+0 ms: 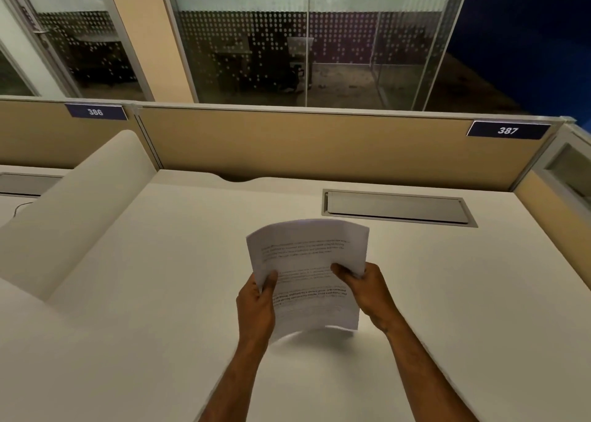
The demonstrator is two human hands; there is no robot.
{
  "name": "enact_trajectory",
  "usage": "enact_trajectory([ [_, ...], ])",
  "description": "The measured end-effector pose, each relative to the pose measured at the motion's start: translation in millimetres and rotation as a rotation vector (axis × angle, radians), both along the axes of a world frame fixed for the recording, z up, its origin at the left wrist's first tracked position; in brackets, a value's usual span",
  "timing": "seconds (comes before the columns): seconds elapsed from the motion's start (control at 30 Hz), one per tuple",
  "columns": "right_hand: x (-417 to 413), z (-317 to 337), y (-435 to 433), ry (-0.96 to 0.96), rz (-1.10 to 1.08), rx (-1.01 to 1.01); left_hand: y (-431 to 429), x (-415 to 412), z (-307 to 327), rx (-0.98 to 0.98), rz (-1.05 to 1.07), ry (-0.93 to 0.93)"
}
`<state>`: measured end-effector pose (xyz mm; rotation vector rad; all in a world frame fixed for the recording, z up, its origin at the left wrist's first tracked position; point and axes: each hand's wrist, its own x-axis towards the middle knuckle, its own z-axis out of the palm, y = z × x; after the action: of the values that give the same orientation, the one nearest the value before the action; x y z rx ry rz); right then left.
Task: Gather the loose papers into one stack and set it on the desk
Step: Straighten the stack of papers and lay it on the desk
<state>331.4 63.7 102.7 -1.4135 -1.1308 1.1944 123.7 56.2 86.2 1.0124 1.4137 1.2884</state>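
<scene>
Papers [307, 271], gripped by both hands [256, 303] [367, 290], hang above bare desk [160, 293] near its cable hatch [396, 207].

The stack of papers [307, 274] hangs above the desk [447, 293], left hand [257, 306] and right hand [367, 290] at its sides. A cable hatch [398, 207] lies behind, before the partition [319, 146].

Tan partition [319, 146] backs desk; glass wall [307, 44] beyond.
</scene>
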Motion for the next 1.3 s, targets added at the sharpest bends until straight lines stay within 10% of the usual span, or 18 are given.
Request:
enact_trajectory([
  [0.17,35.7,7.4,-10.9,0.040,0.223,-0.103,13.9,-14.1,9.5,-0.107,0.191,-0.205],
  [0.4,23.7,-22.5,-42.9,0.588,0.029,-0.109,13.7,-1.3,19.4,-0.195,0.344,-0.519],
  [0.77,50.8,-2.6,-42.9,0.378,-0.067,-0.048,-4.2,-57.3,-12.6,-0.276,-0.084,-0.547],
  [0.97,78.4,2.4,-40.4,0.247,0.084,-0.121,45.4,-100.7,9.6,-0.221,-0.593,-0.054],
  [1.3,68.2,-11.2,-39.8,0.033,-0.007,-0.029,25.1,-37.6,-5.8,0.007,-0.206,-0.057],
])
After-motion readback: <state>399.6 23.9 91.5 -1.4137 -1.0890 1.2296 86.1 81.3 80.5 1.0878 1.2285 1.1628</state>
